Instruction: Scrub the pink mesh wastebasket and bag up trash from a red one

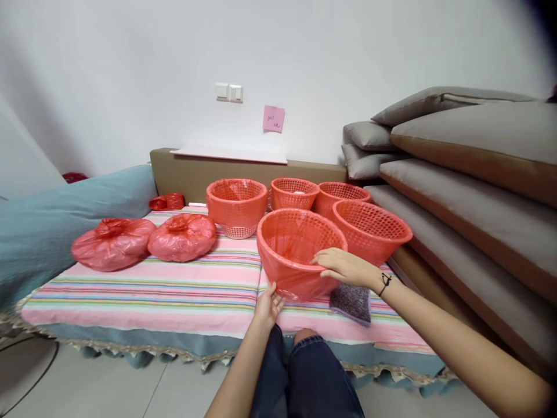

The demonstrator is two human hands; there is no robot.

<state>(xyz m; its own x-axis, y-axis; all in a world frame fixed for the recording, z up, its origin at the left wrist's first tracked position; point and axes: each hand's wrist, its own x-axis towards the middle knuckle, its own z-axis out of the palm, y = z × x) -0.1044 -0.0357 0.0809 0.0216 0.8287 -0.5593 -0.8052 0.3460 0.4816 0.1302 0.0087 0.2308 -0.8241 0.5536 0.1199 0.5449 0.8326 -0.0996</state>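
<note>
Curling over a round, lattice-walled plastic basket's (285, 276) four-o'clock rim in the head view, the right hand (342, 267) grips; the left hand (268, 305) touches its seven-o'clock side, grip unclear. Glossy red film wraps it. Puffy knotted bags (183, 241) sit at nine on striped cloth (152, 296).

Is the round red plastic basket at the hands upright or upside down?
Upright: the round red plastic basket has its wide mouth facing up, its perforated inside showing.
</note>
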